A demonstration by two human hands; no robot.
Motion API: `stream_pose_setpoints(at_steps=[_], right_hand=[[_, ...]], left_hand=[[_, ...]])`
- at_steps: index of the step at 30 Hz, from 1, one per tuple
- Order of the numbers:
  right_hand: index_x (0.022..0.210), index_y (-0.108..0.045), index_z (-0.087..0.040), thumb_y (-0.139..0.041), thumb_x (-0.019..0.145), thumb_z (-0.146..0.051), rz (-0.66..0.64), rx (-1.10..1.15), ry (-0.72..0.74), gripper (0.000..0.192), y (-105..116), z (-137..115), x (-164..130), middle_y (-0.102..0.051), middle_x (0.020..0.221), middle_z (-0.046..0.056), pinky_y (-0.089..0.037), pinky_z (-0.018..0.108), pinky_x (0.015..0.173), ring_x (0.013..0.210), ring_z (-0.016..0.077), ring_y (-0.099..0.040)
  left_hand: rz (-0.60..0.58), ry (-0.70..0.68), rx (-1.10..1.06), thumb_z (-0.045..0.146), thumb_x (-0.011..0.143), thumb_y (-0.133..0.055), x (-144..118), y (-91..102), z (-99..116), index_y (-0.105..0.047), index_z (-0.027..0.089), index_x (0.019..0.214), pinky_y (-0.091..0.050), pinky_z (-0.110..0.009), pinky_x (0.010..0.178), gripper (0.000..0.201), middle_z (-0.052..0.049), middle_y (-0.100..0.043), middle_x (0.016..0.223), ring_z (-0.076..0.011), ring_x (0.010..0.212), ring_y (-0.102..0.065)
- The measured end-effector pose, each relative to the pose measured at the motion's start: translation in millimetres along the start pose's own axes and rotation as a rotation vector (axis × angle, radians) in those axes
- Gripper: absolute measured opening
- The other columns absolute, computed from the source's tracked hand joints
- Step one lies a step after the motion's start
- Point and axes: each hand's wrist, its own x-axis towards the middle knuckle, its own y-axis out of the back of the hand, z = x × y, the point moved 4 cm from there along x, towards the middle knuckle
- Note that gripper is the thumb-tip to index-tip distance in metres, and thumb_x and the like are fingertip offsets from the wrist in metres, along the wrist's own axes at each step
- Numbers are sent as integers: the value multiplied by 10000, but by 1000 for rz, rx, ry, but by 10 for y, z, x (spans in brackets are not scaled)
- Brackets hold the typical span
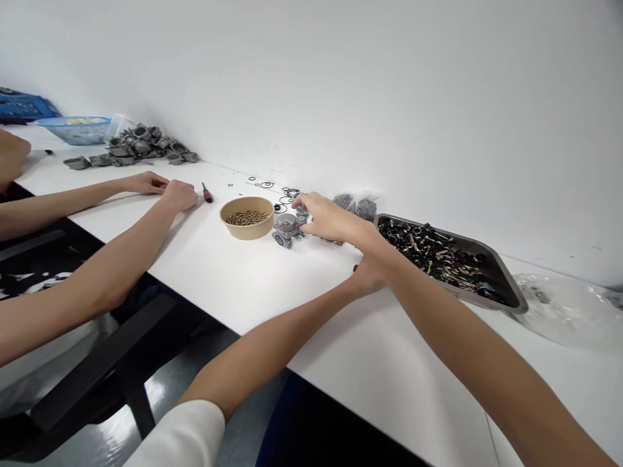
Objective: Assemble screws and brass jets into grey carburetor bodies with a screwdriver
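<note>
My right hand [327, 217] reaches over the table with thumb and fingers apart, around the edge of some grey pipe-like fittings [288, 224]. Part of a fitting shows between the fingertips; no firm grip on it is visible. My left hand [370, 275] is low on the table, partly covered by my right forearm. From it pokes a small red and black end [356, 267], which looks like a screwdriver handle; the fingers are mostly hidden. Just left of the fittings stands a tan bowl [247, 231] of small brass-coloured pieces.
A grey tray [516, 299] of mixed black and brass parts lies right, beside a clear plastic bag [569, 311]. Black rings [267, 185] lie near the wall. At left, a co-worker's hands [179, 194] work near a red screwdriver [207, 195] and piled grey fittings [141, 146].
</note>
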Motion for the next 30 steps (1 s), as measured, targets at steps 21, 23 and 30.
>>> stream_pose_setpoints(at_steps=[21,23,30], right_hand=[[1259,-468,-149,-659,873,-415,52,-236,40,507,-324,-34,281,-587,1016,129,-380,298,677,907,260,-562],[1270,-464,-125,-623,897,-448,65,-268,57,518,-358,-64,310,-601,955,121,-384,310,685,873,258,-569],[1264,-496,-130,-543,940,-494,88,-279,87,490,-380,-38,365,-573,1093,149,-436,372,801,957,269,-548]], left_hand=[[-205,35,-184,291,750,-707,6,-90,-54,-610,162,792,-416,-229,562,166,34,-613,668,-107,613,-596],[-179,36,-154,295,744,-713,31,-99,-85,-615,159,783,-398,-225,557,172,30,-601,670,-99,604,-579],[-195,82,-158,307,751,-708,22,-100,-98,-612,166,792,-407,-242,565,175,26,-598,659,-116,605,-576]])
